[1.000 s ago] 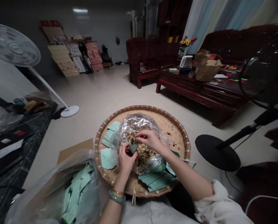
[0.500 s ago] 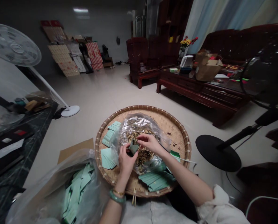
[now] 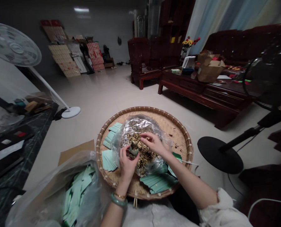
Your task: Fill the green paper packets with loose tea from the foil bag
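Note:
My left hand [image 3: 128, 164] is closed around a small pale green paper packet [image 3: 134, 152], its mouth upward. Just to the right, my right hand [image 3: 153, 144] is over the loose dried mix, thumb and fingertips drawn together; whatever they pinch is too small to make out. Under both hands lies a clear plastic bag [image 3: 139, 121], open and full of a brown, black and cream dried mix [image 3: 146, 156]. The bag rests on a round woven bamboo tray [image 3: 178, 135]. Fanned green packets [image 3: 158, 183] lie at its near edge, and more flat packets [image 3: 109, 160] line its left side.
A large plastic bag [image 3: 48, 189] holding green packets [image 3: 77, 192] stands left of the tray, by a cardboard piece [image 3: 76, 153]. A white fan [image 3: 71, 112] is at left, a black fan base [image 3: 219, 155] at right. A dark wooden table [image 3: 197, 91] stands beyond.
My right hand has moved slightly right, away from the packet. The packet in my left hand has tipped, and its opening shows more.

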`<state>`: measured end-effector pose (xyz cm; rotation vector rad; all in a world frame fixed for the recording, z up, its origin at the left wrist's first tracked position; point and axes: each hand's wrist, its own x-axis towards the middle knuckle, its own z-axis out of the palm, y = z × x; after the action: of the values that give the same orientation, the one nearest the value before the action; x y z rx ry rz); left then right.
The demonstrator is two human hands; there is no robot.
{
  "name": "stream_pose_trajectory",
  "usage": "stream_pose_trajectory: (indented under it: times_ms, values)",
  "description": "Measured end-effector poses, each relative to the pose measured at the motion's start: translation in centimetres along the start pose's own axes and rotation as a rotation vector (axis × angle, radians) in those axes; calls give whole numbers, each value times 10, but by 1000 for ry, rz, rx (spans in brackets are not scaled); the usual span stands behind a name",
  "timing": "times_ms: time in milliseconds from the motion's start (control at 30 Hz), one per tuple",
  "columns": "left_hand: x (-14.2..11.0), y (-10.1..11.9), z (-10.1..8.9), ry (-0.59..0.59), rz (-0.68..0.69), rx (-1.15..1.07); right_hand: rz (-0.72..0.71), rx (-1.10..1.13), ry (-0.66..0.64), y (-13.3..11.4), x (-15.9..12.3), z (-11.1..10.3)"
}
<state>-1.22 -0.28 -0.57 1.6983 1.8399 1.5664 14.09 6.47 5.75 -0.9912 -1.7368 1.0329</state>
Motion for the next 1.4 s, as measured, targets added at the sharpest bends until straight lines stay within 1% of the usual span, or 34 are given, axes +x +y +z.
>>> stream_pose_trajectory:
  times_ms: [133, 233, 300, 433, 500, 567, 667, 733, 833, 900, 933, 1033, 1067, 1100, 1133, 1200, 1300, 1400]
  values:
    - [0, 6, -1, -20, 77, 22, -129, -140, -94, -16, -6, 6]
    - [0, 7, -2, -41, 87, 35, -202, -227, -145, -23, -6, 9]
    - [-1, 6, -2, -54, 83, 34, -222, -228, -117, -24, -5, 8]
    - [-2, 2, -3, -46, 71, 24, -232, -199, 42, -24, -5, 0]
    - [-2, 1, -3, -39, 66, 25, -238, -216, 81, -26, -9, -4]
    - [-3, 1, -3, -43, 64, 30, -271, -280, 43, -27, -14, -4]
    - [-3, 3, -1, -62, 62, 22, -326, -435, -115, -26, -22, 0]
    - [-2, 4, -1, -65, 50, 18, -313, -484, -188, -23, -24, 3]
    - [3, 1, -6, -131, 18, 7, -260, -387, -217, -16, -20, 1]
    - [7, -3, -12, -235, -32, -63, -255, -302, -250, -14, -16, -5]
    - [9, -5, -14, -295, -83, -133, -259, -278, -276, -14, -14, -9]
    - [12, -9, -20, -530, -279, -389, -249, -244, -328, -17, -11, -20]
    - [12, -9, -20, -591, -326, -444, -231, -235, -333, -19, -10, -23]
    - [11, -8, -20, -627, -355, -471, -207, -226, -330, -21, -10, -24]
    - [11, -7, -19, -636, -368, -474, -180, -216, -323, -22, -10, -25]
    - [8, -4, -17, -601, -359, -429, -117, -202, -309, -24, -9, -23]
    - [6, -1, -13, -552, -285, -310, -27, -204, -256, -23, -7, -15]
    - [5, -1, -12, -529, -235, -229, -8, -208, -205, -18, -4, -8]
